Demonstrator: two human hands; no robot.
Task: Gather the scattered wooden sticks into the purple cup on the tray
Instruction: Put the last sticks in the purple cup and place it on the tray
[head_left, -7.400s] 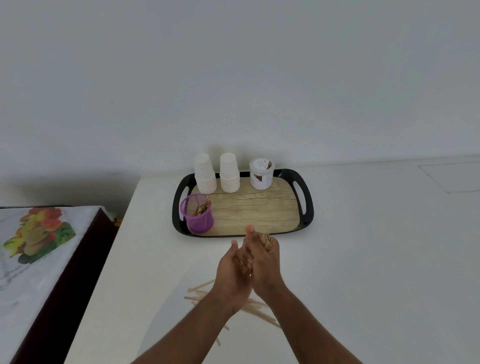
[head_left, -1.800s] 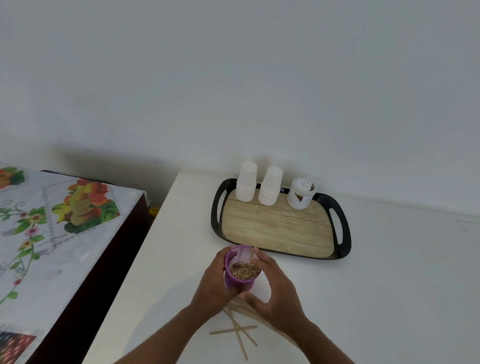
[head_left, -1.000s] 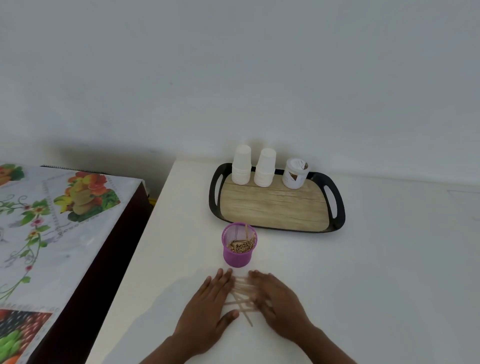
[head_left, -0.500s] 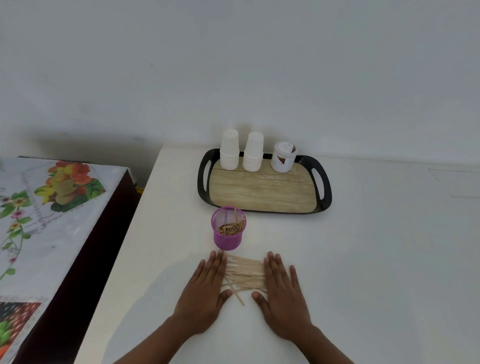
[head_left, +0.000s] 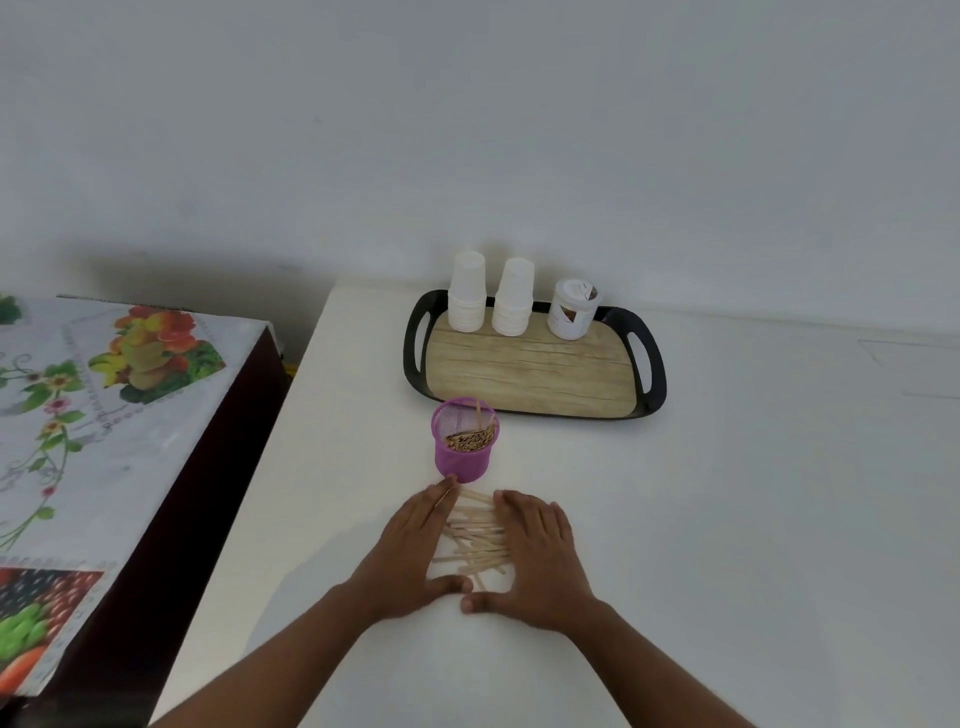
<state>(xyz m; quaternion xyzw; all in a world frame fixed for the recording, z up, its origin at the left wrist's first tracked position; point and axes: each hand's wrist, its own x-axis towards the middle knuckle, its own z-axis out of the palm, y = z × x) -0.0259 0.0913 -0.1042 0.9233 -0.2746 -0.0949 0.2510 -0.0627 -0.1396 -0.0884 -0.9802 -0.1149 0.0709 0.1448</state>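
Wooden sticks (head_left: 475, 540): a loose pile on the table (head_left: 727, 519), just in front of the purple cup (head_left: 464, 447), which stands off the tray (head_left: 655, 374); likely light, thin, stiff and prone to slide, so best squeezed as a bundle across the middle. Left hand (head_left: 410, 551) and right hand (head_left: 535, 556) flat on the table either side of the pile. Fingers straight and close together, clamped on nothing, thumb tips nearly touching below the sticks.

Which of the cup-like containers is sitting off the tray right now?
The purple cup, alone on the table just in front of the tray; both white cup stacks and the white jar stand on it.
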